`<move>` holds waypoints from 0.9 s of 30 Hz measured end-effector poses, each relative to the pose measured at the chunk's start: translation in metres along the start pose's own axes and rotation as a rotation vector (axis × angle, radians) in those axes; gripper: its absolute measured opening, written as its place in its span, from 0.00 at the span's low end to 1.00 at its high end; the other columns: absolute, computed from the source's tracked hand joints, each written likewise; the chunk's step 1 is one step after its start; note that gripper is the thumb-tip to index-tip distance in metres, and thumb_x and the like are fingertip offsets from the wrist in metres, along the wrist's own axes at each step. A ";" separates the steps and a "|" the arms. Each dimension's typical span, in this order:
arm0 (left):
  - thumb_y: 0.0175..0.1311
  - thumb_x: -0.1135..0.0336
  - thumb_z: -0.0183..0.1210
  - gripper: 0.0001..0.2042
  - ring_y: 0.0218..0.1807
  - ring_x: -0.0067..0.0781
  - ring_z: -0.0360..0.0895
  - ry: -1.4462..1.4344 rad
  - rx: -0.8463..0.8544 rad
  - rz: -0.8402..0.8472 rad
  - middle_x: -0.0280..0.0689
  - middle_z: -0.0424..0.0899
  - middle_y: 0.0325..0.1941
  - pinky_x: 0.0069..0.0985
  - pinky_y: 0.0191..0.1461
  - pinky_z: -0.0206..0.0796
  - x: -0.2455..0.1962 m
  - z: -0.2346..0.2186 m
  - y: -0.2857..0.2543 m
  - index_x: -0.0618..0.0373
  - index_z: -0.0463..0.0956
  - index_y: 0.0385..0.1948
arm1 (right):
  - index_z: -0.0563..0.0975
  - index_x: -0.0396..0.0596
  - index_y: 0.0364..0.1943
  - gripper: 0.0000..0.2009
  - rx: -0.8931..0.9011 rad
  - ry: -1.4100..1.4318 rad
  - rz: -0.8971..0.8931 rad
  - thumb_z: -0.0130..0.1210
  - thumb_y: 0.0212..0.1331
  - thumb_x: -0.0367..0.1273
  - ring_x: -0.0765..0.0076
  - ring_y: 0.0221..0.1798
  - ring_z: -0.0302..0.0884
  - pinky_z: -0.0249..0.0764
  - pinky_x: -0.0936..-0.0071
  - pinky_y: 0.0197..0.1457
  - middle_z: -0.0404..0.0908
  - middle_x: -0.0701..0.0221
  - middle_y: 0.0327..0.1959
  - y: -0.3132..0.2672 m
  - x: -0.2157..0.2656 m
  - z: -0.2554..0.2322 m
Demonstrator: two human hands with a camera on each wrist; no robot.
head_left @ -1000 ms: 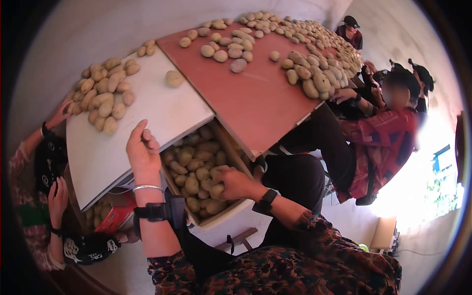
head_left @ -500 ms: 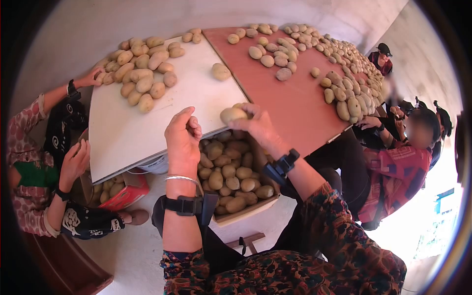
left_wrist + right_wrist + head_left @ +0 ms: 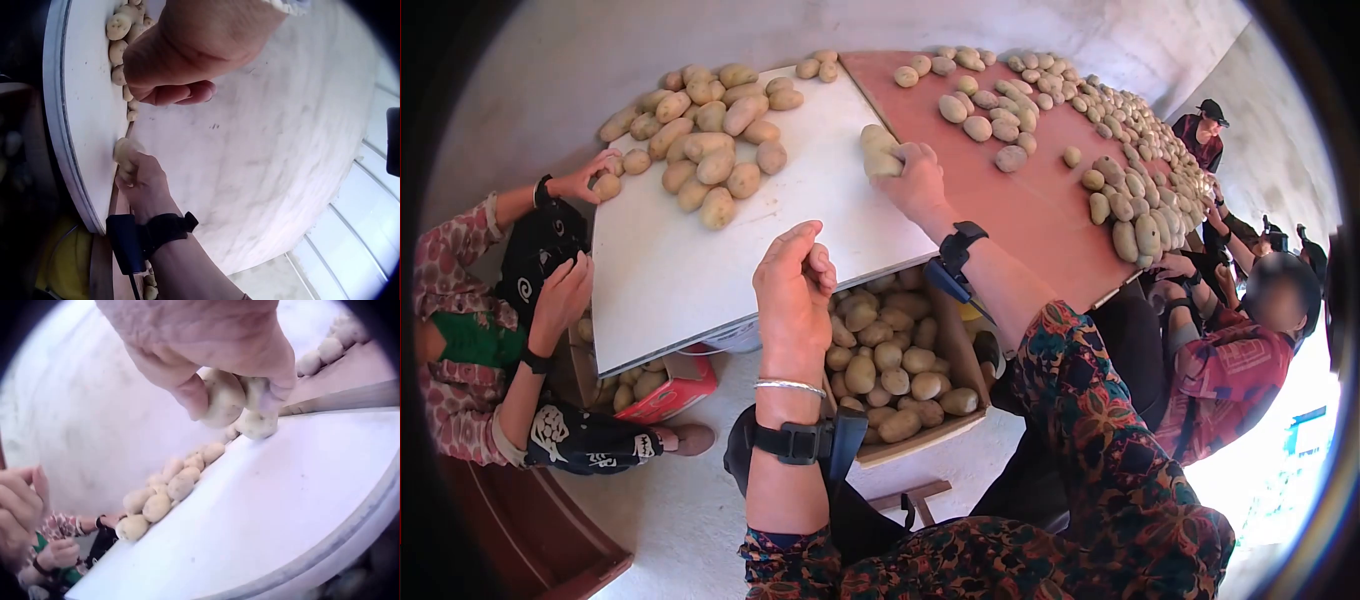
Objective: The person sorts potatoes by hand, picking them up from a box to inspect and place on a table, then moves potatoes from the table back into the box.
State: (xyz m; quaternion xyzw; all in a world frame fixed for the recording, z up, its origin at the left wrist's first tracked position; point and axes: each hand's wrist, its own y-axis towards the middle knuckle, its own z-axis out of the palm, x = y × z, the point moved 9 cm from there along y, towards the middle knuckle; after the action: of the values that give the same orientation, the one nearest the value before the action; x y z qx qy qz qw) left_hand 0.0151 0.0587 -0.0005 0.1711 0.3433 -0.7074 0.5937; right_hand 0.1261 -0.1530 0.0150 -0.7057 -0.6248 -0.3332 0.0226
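My right hand (image 3: 918, 185) grips a potato (image 3: 885, 164) over the white tabletop (image 3: 820, 215), by its seam with the reddish board. In the right wrist view, the potato (image 3: 223, 400) sits between thumb and fingers. Another potato (image 3: 259, 425) rests on the white surface right under the fingertips, partly covered by them. My left hand (image 3: 793, 285) hangs above the table's near edge, its fingers loosely curled around nothing. A wooden box (image 3: 920, 437) full of potatoes stands below that edge.
A potato pile (image 3: 710, 165) covers the white top's far left. More potatoes (image 3: 1135, 205) spread over the reddish board (image 3: 1040, 240). At left, another person's hand (image 3: 595, 178) touches a potato; a red carton (image 3: 670, 395) stands nearby. People sit at right, one in a red top (image 3: 1230, 390).
My right hand has risen out of the box with a potato and moved over the white tabletop, beside the lone potato there. The left hand stays idle. The head view has shifted.
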 end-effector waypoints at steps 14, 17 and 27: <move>0.64 0.68 0.57 0.09 0.21 0.18 0.64 0.026 -0.003 0.008 0.28 0.68 0.21 0.16 0.24 0.58 0.000 0.006 -0.004 0.62 0.73 0.41 | 0.64 0.48 0.63 0.30 0.174 -0.175 0.021 0.55 0.59 0.44 0.31 0.76 0.39 0.58 0.43 0.68 0.40 0.39 0.73 0.039 -0.005 0.054; 0.65 0.68 0.57 0.09 0.20 0.18 0.64 0.025 0.011 0.020 0.28 0.67 0.21 0.15 0.23 0.57 -0.001 0.004 0.000 0.62 0.73 0.41 | 0.64 0.48 0.64 0.29 0.209 -0.186 -0.024 0.54 0.59 0.43 0.33 0.75 0.42 0.58 0.41 0.68 0.44 0.44 0.74 0.043 0.000 0.046; 0.65 0.69 0.56 0.10 0.21 0.19 0.63 0.018 0.020 0.000 0.27 0.68 0.22 0.16 0.25 0.57 0.003 0.005 -0.004 0.62 0.71 0.44 | 0.73 0.48 0.52 0.19 0.216 -0.213 -0.120 0.54 0.56 0.37 0.50 0.46 0.81 0.77 0.57 0.48 0.81 0.52 0.43 0.026 0.002 0.007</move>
State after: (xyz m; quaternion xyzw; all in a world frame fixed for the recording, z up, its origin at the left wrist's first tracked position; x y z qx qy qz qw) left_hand 0.0116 0.0538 0.0020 0.1835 0.3415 -0.7092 0.5889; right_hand 0.1524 -0.1542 0.0204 -0.6920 -0.6969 -0.1880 0.0119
